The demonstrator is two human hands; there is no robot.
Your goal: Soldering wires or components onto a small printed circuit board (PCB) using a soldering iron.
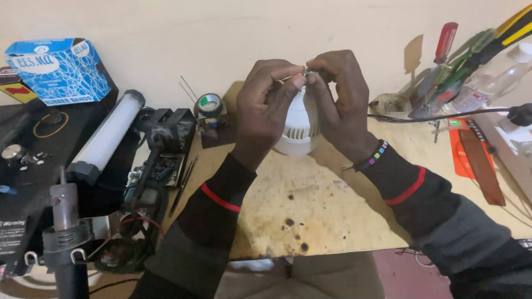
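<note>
We hold the white bulb (pixel 299 130) up over the back edge of the surface (pixel 310 205), w/ both hands closed on it. Left hand (pixel 265 105) & right hand (pixel 341 99) pinch its small metal tip (pixel 308 72) at the top. Best to grip soft & keep the bulb steady, so the tip doesn't slip.

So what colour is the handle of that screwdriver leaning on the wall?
Red, see-through, on the screwdriver; the head view shows it.

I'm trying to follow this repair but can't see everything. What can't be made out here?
- Small metal part, head view: too small, pinched between the fingertips of both hands.
- White bulb housing: its sides covered by the left hand and right hand.
- Yellow-handled tool: cut off by the right edge.
</note>
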